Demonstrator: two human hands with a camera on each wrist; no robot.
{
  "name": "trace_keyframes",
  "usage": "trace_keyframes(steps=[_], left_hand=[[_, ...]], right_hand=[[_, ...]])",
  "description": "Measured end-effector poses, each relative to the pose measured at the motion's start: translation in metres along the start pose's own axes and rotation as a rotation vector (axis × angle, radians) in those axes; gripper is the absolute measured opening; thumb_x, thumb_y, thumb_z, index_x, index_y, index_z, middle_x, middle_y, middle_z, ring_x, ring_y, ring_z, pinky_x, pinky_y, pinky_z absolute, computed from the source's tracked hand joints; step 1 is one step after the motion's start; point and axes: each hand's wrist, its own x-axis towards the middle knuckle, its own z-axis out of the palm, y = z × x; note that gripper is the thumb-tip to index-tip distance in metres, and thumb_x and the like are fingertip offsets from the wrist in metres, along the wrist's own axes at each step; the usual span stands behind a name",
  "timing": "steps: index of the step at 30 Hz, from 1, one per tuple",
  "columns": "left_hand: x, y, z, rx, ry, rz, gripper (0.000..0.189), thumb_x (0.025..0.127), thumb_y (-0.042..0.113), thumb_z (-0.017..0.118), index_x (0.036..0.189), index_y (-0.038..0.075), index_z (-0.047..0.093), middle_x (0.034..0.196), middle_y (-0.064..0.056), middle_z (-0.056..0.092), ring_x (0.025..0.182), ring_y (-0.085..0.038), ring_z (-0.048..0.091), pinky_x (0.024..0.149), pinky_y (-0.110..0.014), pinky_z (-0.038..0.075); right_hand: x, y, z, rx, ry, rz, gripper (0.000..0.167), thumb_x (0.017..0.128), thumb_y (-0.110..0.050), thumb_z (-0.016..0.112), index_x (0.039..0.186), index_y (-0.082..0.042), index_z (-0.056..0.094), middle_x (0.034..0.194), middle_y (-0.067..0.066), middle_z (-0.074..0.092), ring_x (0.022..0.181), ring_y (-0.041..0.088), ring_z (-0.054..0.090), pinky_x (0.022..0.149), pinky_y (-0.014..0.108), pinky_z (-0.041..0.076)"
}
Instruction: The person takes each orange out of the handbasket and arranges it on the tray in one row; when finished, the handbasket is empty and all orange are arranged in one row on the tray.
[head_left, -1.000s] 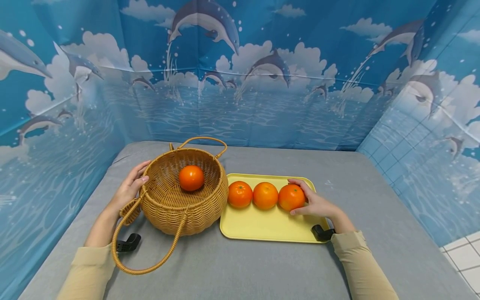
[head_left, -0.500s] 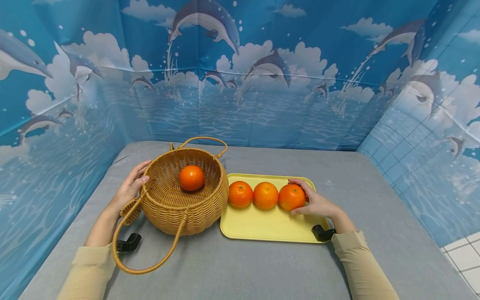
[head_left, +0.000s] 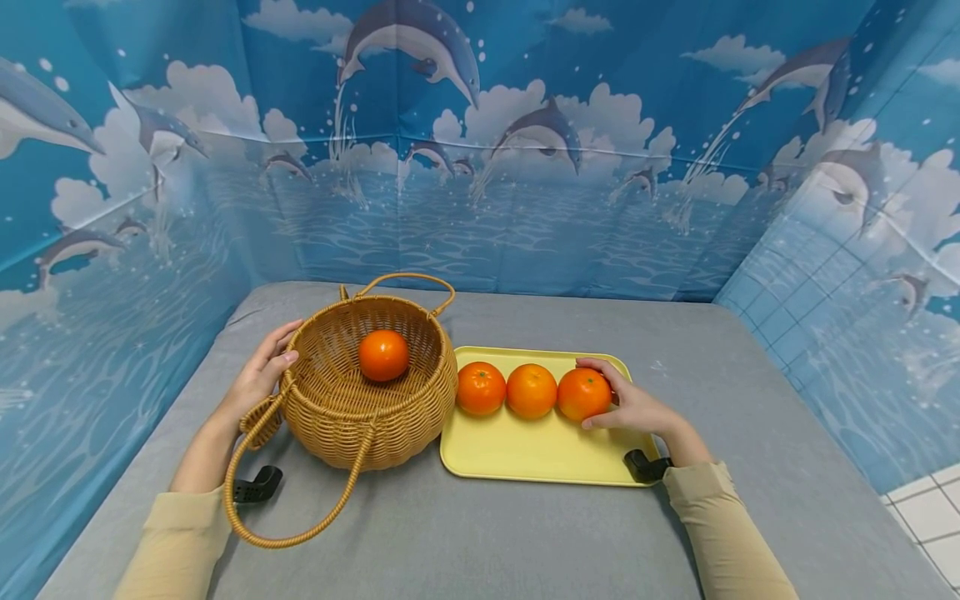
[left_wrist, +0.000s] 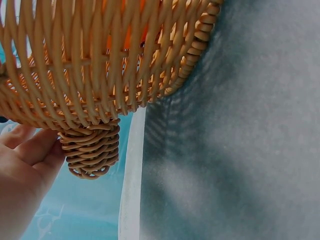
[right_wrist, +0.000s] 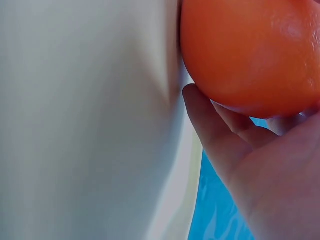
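At the left, my left hand (head_left: pixel 257 382) grips the rim of a round wicker basket (head_left: pixel 367 437), thumb over the edge and the other fingers outside. In the left wrist view the fingers (left_wrist: pixel 40 147) lie beside a small woven knob (left_wrist: pixel 92 150) on the basket's side. Inside the basket sits one round orange-red fruit (head_left: pixel 383 356). My right hand (head_left: pixel 630 410) holds the rightmost orange (head_left: pixel 583 395) on a yellow tray (head_left: pixel 525 454), fingers behind it and thumb in front. Up close, that orange (right_wrist: pixel 250 50) is smooth and glossy, resting against the pale tray surface.
Two more oranges, a left one (head_left: pixel 481 388) and a middle one (head_left: pixel 532 391), line up on the tray. One basket handle (head_left: pixel 288 542) droops over the grey table (head_left: pixel 525 542) toward the front; the other handle (head_left: pixel 408 276) stands at the back. A dolphin-print curtain (head_left: pixel 480 208) encloses the table.
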Motion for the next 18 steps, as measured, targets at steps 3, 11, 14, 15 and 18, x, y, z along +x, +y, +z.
trace_keyframes(steps=[3, 11, 14, 15, 18], left_hand=[[0.0000, -0.0001, -0.0002, 0.000, -0.003, 0.001, 0.049, 0.102, 0.016, 0.036, 0.149, 0.015, 0.025, 0.146, -0.026, 0.027, 0.126, -0.031, 0.037, 0.088, -0.012, 0.036], [0.0004, 0.0001, -0.0005, -0.027, -0.005, 0.006, 0.049, 0.102, 0.015, 0.036, 0.149, 0.015, 0.026, 0.145, -0.028, 0.026, 0.123, -0.016, 0.039, 0.089, -0.012, 0.036], [0.0004, 0.0001, -0.0006, -0.028, -0.006, 0.003, 0.049, 0.102, 0.016, 0.036, 0.149, 0.016, 0.026, 0.146, -0.027, 0.026, 0.122, -0.014, 0.040, 0.088, -0.012, 0.037], [0.0003, 0.0001, -0.0005, -0.027, -0.006, 0.002, 0.049, 0.102, 0.016, 0.036, 0.149, 0.016, 0.026, 0.146, -0.027, 0.026, 0.122, -0.015, 0.040, 0.088, -0.012, 0.037], [0.0002, 0.0001, -0.0005, -0.019, -0.004, -0.001, 0.049, 0.102, 0.016, 0.036, 0.149, 0.016, 0.026, 0.146, -0.027, 0.027, 0.122, -0.017, 0.040, 0.088, -0.012, 0.037]], right_hand=[[0.0000, 0.0011, -0.0005, 0.001, 0.000, 0.005, 0.088, 0.074, -0.012, 0.081, 0.144, -0.011, 0.028, 0.139, 0.016, 0.035, 0.119, 0.035, 0.042, 0.095, 0.043, 0.040], [0.0009, 0.0030, -0.0013, 0.002, 0.000, -0.002, 0.087, 0.074, -0.012, 0.081, 0.144, -0.011, 0.028, 0.139, 0.015, 0.036, 0.119, 0.034, 0.042, 0.095, 0.043, 0.039], [0.0009, 0.0023, -0.0016, 0.005, -0.001, -0.001, 0.088, 0.074, -0.012, 0.081, 0.144, -0.011, 0.028, 0.139, 0.015, 0.035, 0.119, 0.034, 0.041, 0.095, 0.040, 0.040], [0.0008, 0.0021, -0.0017, 0.006, -0.002, -0.001, 0.088, 0.074, -0.012, 0.081, 0.144, -0.011, 0.028, 0.140, 0.015, 0.035, 0.119, 0.034, 0.041, 0.095, 0.039, 0.040], [0.0004, 0.0011, -0.0023, 0.013, -0.005, -0.002, 0.088, 0.074, -0.011, 0.080, 0.144, -0.010, 0.027, 0.141, 0.015, 0.034, 0.120, 0.034, 0.040, 0.095, 0.032, 0.040]])
